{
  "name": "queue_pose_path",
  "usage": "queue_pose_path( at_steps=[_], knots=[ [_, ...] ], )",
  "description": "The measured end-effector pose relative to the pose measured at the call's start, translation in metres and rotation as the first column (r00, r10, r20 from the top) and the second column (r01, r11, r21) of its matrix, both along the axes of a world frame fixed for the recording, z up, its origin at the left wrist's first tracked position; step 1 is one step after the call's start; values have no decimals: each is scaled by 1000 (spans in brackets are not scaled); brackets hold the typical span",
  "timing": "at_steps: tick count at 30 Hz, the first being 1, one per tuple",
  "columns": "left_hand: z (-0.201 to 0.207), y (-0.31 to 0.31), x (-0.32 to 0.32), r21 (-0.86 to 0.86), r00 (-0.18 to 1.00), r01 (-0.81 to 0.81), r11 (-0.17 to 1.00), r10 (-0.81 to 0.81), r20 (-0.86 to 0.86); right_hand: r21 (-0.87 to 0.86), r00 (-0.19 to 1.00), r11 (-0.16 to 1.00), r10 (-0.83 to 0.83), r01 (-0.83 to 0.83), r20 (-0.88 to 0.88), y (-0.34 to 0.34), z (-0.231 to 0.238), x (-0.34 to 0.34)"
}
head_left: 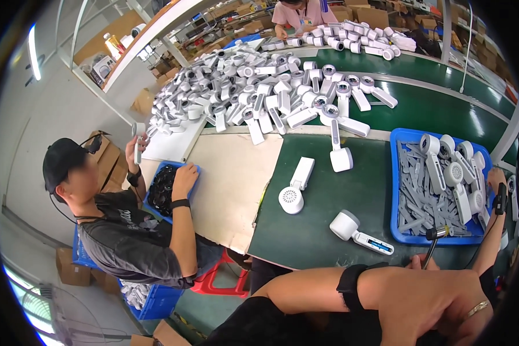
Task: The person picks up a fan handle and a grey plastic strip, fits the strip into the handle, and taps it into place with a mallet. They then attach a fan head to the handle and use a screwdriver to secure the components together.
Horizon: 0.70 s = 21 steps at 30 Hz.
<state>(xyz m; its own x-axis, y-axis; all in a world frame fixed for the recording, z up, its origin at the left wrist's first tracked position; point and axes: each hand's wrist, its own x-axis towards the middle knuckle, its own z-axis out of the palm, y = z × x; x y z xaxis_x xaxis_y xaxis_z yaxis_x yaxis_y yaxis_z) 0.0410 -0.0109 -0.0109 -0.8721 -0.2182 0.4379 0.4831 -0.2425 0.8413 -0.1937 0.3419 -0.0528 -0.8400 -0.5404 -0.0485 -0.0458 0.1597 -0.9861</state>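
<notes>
Mallet (pixel 437 232) points away, long axis leaning right, beside fingers (pixel 416 263) whose grip I cannot tell.

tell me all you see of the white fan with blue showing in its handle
This white handheld fan, plastic by its look, has a round grey-ended head and a handle open to show a blue insert. It lies on the dark green tabletop, handle pointing right, its tip near the blue plastic tray, nothing holding it.
</notes>
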Motion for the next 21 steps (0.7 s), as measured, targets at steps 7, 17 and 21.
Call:
queue_pose_path(
  at_steps=[7,17,21],
  knots=[
    [81,65,-48,-122,995,99,988,-94,43,-61,999,998,-31,30,-16,-11,3,7],
    [210,124,-146,-55,806,592,804,-592,11,76,984,994,88,-77,-152,-12,43,6],
    [178,81,-197,-585,937,49,810,166,307,28,998,999,26,-28,63,-20,39,10]
  ],
)
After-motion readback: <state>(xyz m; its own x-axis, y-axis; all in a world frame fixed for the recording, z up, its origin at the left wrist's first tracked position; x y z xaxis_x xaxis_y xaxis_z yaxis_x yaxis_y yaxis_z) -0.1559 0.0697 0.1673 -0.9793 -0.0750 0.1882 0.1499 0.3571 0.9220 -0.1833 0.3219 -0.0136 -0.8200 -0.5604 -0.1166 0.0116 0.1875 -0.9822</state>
